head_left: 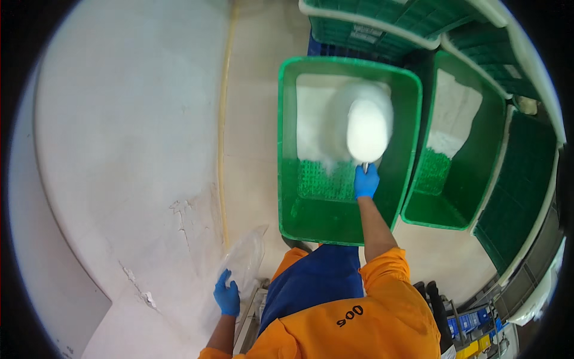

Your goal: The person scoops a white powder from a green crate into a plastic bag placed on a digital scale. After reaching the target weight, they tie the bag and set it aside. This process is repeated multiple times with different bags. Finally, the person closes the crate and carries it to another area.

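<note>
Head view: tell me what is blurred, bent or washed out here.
Head view: the white scoop held by the right hand is smeared by motion blur; the green crate edges bow from the fisheye lens; the pale floor is washed out at the left; the corners are black; the left hand with its clear bag looks sharp.

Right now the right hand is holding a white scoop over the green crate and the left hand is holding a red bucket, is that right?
Not quite. The left hand holds a clear plastic bag, not a red bucket. The rest stands: the right hand holds a white scoop over the green crate. The head view shows it.
</note>
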The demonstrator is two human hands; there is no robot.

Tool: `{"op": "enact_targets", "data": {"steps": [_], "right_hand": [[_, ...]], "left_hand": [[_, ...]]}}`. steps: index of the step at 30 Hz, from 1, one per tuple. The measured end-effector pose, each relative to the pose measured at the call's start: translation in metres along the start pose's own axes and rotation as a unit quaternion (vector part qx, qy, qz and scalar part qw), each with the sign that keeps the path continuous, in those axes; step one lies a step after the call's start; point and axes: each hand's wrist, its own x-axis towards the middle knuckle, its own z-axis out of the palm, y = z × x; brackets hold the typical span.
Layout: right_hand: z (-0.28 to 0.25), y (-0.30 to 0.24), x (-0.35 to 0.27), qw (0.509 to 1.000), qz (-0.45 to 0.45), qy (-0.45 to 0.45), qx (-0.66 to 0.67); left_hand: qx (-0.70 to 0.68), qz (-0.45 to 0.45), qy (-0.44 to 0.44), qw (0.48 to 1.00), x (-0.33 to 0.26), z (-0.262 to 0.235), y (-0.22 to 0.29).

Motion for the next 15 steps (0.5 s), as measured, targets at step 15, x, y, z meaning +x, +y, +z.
{"op": "enact_targets", "data": {"steps": [15], "right_hand": [[-0.229, -0.115, -0.145, 0.972, -0.201, -0.082, -0.086]], "left_hand": [[0.097, 0.443, 0.007, 0.891, 0.015, 0.016, 0.289]]}}
